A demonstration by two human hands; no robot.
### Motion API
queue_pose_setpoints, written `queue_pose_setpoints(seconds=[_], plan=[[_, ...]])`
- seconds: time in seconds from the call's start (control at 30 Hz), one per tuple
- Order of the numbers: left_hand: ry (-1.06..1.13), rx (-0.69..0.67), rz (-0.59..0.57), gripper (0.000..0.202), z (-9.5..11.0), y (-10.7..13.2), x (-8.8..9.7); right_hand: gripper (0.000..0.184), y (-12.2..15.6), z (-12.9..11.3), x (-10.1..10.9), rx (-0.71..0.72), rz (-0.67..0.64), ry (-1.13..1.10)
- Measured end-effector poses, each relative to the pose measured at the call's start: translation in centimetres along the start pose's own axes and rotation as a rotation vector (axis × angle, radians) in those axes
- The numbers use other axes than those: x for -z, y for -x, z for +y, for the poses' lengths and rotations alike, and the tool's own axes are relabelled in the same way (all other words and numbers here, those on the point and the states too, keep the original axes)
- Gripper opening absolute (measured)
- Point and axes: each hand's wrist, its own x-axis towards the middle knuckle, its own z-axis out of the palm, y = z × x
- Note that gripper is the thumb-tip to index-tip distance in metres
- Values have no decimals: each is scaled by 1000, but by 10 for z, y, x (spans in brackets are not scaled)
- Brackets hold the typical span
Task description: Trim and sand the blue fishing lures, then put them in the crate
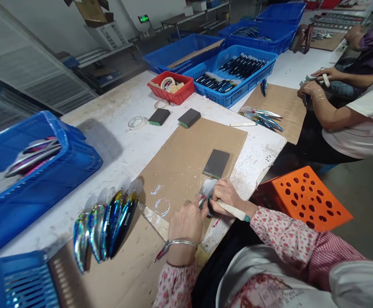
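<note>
My left hand [188, 220] is closed around a shiny fishing lure [202, 202], whose tail end sticks out below my wrist. My right hand [227, 196] is closed on a white-handled tool [233, 211] and presses against the lure's tip at the near edge of the brown cardboard sheet [180, 158]. A grey sanding block [216, 163] lies on the cardboard just beyond my hands. Several iridescent lures [106, 224] lie side by side to my left.
Blue baskets [39, 179] of lures stand at left, more baskets [234, 70] at the back, with a red tray [171, 87] of tape. Two sanding blocks [173, 116] and a tape roll [137, 122] lie mid-table. Other people's hands [314, 83] work at right. An orange stool [304, 196] stands beside me.
</note>
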Motion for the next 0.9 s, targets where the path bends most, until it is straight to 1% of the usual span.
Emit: queue_pose_setpoints(seconds=[0.13, 0.3, 0.47, 0.57, 0.73, 0.9], plan=[[-27, 3, 8, 37, 2, 1, -4, 20, -1, -1, 2, 9, -16, 4], [-43, 17, 7, 37, 5, 3, -3, 23, 0, -1, 1, -25, -59, 17], [-47, 29, -1, 37, 4, 3, -4, 22, 4, 5, -2, -32, 9, -93], [-31, 19, -3, 38, 2, 3, -3, 20, 5, 6, -3, -34, 50, -100], [-1, 16, -5, 37, 0, 2, 0, 21, 3, 2, -3, -43, 26, -62], [8, 15, -9, 37, 0, 3, 1, 20, 2, 0, -2, -24, 12, -11]])
